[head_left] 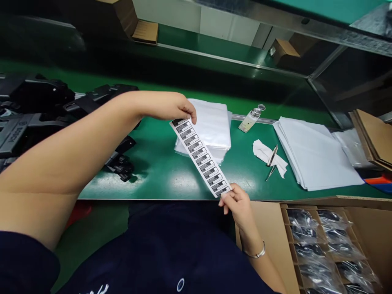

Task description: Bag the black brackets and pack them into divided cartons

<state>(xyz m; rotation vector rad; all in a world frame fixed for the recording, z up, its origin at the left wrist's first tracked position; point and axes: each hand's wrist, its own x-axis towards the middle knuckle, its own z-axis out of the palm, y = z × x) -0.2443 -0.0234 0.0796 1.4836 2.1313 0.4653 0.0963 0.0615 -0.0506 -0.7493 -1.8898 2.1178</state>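
A long white strip of black-printed labels (200, 157) stretches diagonally between my two hands. Its upper end is pinched by my left hand (185, 109), whose fingers are closed on the edge. At the lower end, my right hand (235, 201) grips the strip between thumb and fingers, just over the table's front edge. Behind the strip lies a stack of clear plastic bags (211, 122), partly covered by it and by my left hand.
Black plastic parts (101, 102) with straps crowd the left. A bottle (251, 118), tweezers (271, 173) and a cutter (273, 155) on tissue (261, 150) sit right of centre. Further right are white sheets (318, 155). A divided carton (263, 228) holds bagged parts below the table (153, 179).
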